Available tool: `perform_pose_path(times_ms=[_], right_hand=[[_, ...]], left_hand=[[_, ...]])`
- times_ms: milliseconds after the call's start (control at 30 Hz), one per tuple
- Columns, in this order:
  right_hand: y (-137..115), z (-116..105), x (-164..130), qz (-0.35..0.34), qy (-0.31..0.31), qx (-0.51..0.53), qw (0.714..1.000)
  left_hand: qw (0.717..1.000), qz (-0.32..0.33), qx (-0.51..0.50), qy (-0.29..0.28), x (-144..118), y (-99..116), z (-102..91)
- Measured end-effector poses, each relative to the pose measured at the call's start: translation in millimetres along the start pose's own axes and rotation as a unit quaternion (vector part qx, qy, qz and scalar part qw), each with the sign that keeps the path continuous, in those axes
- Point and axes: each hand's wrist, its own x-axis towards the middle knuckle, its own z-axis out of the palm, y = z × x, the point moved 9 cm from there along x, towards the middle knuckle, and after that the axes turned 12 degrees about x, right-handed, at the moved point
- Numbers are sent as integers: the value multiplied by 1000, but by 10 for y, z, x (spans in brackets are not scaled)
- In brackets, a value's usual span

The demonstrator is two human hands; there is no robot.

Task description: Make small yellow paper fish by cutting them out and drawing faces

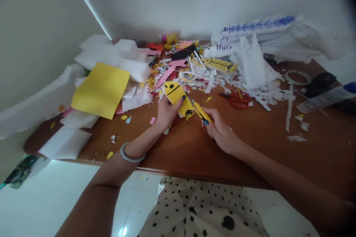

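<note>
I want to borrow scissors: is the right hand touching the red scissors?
Apart: the head view shows table between the right hand and the red scissors.

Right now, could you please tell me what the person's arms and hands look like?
Both arms are without visible sleeves. The left hand has a pale, rounded bangle at its wrist; the right hand shows none. Both thumbnails look dark blue.

Dim, greyish light leaves the wall (194,0) hazy, with a bright strip (88,4) at ten o'clock and glare (122,232) on the floor (133,196) at seven. Blurred darkness fills the two o'clock corner; wide-angle distortion stretches the margins.
</note>
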Motion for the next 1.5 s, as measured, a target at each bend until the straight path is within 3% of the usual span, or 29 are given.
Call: perform_pose_path(times_ms=[300, 600, 733, 833, 1167, 1300, 1500], right_hand=[[-2, -31, 22, -29, 6, -67, 997], [-2, -46, 21, -18, 6, -58, 998], [13, -30, 20, -11, -4, -62, 998], [15, -44, 20, -18, 2, -67, 998], [85, -30, 5, 15, -14, -68, 997], [78, -20, 11, 2, -15, -66, 998], [59, -39, 18, -10, -9, -79, 997]], left_hand=[[1000, -16, 1, -17, -41, -24, 53], [997, 35, 60, -29, -32, 47, 56], [1000, 13, 17, -6, -4, 10, 6], [1000, 1, -5, -27, -1, -26, 46], [997, 66, 38, -17, 68, 87, -24], [996, 66, 55, 0, 76, 114, -68], [995, 78, 64, -20, 83, 143, -40]])
